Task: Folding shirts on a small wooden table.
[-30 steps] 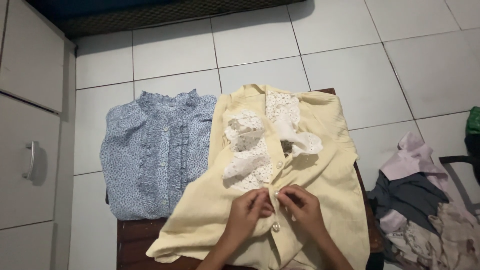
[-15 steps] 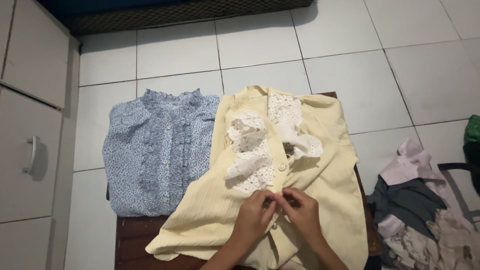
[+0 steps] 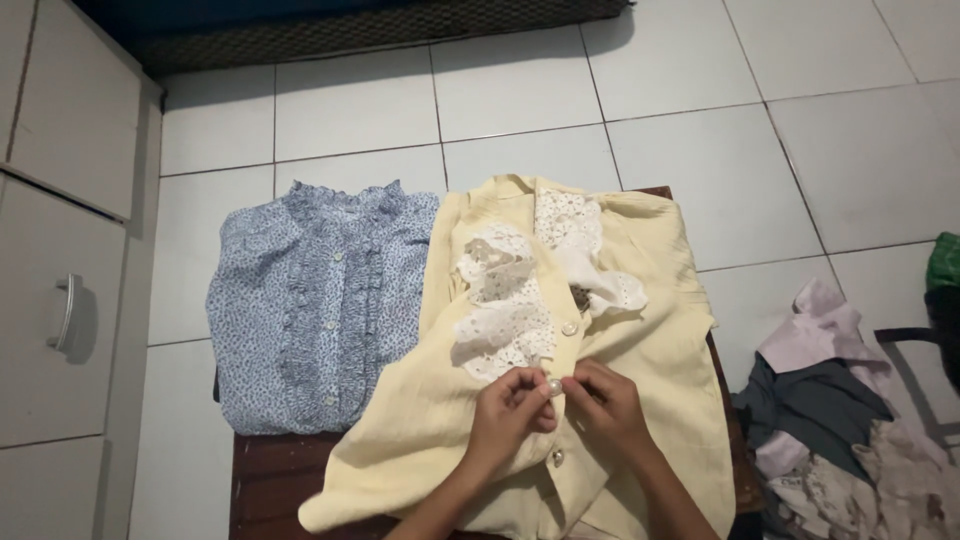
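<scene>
Both hands were in at the front placket of the pale yellow blouse (image 3: 640,330), which lay spread face-up over the dark wooden worktop (image 3: 275,480), its white lace collar (image 3: 510,310) flopped open near the neck. The left hand (image 3: 505,415) pinched the fabric edge beside a pearly button (image 3: 553,385), and the right hand (image 3: 612,405) gripped the opposite edge, fingertips meeting right at that button. One button (image 3: 570,327) sat above the hands and another (image 3: 557,457) just below them. Just to the left, touching the yellow blouse's side, lay the blue floral ruffled blouse (image 3: 315,310), flat and buttoned. On the white tiled floor (image 3: 680,130) at the right sat a heap of mixed clothes (image 3: 850,430), grey, lilac and beige. A white cabinet with a metal handle (image 3: 62,312) stood at the far left. No packages, labels or signs showed anywhere. Against half a second before, the hands had crept slightly up the placket and the button now showed plainly between the fingertips, where it had been covered; both blouses and the heap lay as they were.
</scene>
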